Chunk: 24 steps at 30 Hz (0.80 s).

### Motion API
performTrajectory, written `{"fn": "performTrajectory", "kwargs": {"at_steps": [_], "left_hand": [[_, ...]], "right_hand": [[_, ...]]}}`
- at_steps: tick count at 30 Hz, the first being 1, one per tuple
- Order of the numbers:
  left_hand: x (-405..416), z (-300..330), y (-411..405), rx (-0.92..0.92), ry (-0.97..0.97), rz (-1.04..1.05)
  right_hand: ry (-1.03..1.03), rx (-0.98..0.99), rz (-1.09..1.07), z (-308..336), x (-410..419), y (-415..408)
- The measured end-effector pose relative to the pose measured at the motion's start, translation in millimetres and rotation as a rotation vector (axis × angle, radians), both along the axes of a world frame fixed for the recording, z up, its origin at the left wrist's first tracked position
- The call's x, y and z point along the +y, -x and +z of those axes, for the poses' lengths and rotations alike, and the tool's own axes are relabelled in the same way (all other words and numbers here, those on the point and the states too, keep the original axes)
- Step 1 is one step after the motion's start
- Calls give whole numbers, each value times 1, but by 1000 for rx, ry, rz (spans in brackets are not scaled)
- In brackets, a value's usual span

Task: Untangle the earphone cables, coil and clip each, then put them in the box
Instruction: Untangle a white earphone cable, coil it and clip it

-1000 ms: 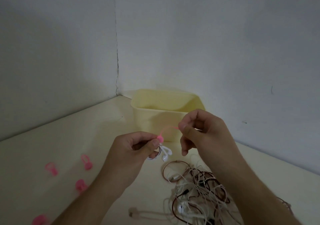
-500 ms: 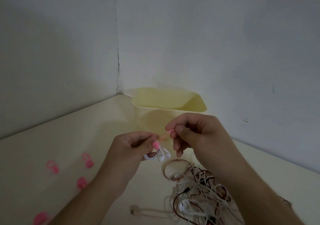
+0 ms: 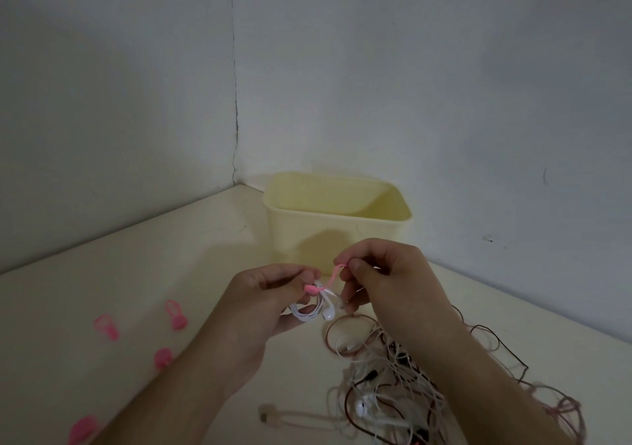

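My left hand [image 3: 263,302] grips a small coil of white earphone cable [image 3: 313,311], with an earbud hanging at its lower right. A pink clip [image 3: 323,282] wraps the coil; its round head sits by my left thumb. My right hand [image 3: 383,275] pinches the clip's thin strap end just above and to the right of the coil. Both hands hover in front of the pale yellow box [image 3: 337,229], which stands open against the wall. A tangle of white, brown and dark earphone cables [image 3: 403,379] lies on the table under my right forearm.
Several loose pink clips [image 3: 176,314] lie on the cream table [image 3: 136,273] to the left. A white cable with a flat plug [image 3: 270,417] lies near the front edge. Grey walls meet in a corner behind the box.
My right hand has drawn the pink strap down and closer to the coil. The coil has shifted slightly lower in my left hand. Nothing else on the table moved.
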<state>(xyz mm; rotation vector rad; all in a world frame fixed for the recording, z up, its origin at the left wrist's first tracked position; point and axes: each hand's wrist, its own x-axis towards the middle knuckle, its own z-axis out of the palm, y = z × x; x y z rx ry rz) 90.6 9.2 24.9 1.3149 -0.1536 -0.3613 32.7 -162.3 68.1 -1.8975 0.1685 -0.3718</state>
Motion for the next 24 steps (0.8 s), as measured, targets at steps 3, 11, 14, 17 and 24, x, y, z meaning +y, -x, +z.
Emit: {"fn": "performTrajectory", "kwargs": {"at_steps": [3,11,14,17,24], "left_hand": [[0,2,0,38,16,1],[1,2,-1,106,43,-8],[3,3,-1,109,59,-20],[4,3,-1,109,62,-16],[3,4,3,62,-2,2]], "right_hand": [[39,11,-16,1,-1,1],[120,16,-54,1,-2,1],[136,15,-65,2,-4,1],[157,13,-70,2,-6,2],[281,-30,54,2,4,5]]}}
